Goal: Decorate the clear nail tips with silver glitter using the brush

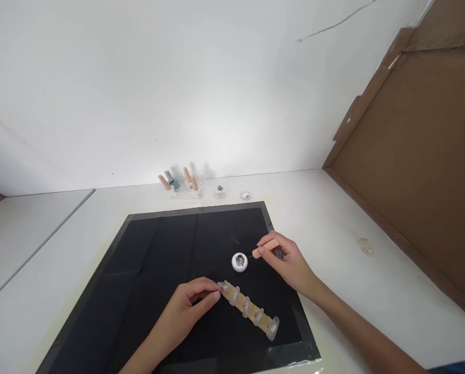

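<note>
My left hand (191, 304) pinches the upper end of a flat wooden stick (238, 301), by the nail tip (223, 285) there. Several clear, shiny nail tips are mounted across this stick, which lies slanted on a black mat (166, 259). In my right hand (285, 259) is a peach nail polish brush cap (265, 248), gripped between thumb and fingers. Its brush end points left toward a small round white pot (239, 262) holding silvery glitter or flakes. The pot stands on the mat, apart from the brush and just above the stick.
Behind the mat stand several nail polish bottles (195, 188), a capless bottle (220, 191) and a small round white lid (245, 195). Two small pale oval pieces (367, 251) lie on the white table (345, 296) at right. A brown cardboard panel (419, 156) borders the right side.
</note>
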{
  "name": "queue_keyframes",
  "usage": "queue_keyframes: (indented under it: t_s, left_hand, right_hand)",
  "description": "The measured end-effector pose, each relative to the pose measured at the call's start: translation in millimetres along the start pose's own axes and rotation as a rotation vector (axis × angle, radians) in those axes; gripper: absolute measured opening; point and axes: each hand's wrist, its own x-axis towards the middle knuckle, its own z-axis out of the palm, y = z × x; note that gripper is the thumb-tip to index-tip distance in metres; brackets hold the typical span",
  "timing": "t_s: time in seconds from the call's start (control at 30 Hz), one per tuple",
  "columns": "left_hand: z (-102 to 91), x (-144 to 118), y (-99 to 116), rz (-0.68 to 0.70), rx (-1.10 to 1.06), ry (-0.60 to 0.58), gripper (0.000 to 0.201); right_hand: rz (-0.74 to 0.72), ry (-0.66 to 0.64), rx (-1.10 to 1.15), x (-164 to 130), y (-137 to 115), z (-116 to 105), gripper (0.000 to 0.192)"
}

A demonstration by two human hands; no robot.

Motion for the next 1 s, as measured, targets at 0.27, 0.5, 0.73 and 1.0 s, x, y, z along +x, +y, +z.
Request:
queue_keyframes:
  t_s: [0.27,0.5,0.73,1.0]
  left_hand:
    - [-8.6,6.3,26.0,0.111,-0.049,0.179,0.014]
    - [4.9,16.5,42.8,0.056,-0.316,0.285,0.012]
    - [6.3,18.1,32.6,-0.055,-0.426,0.33,0.015]
    - [7.3,16.1,31.8,-0.061,-0.399,0.299,0.017]
  right_hand:
    - [-0.065,-0.069,-0.067,4.7,5.7,15.1,0.02]
    - [-0.073,-0.073,-0.123,4.4,4.1,15.0,0.017]
    - [-0.053,-0.096,-0.122,4.4,5.6,15.7,0.016]
    - [-0.015,-0.101,-0.064,5.8,6.9,17.7,0.018]
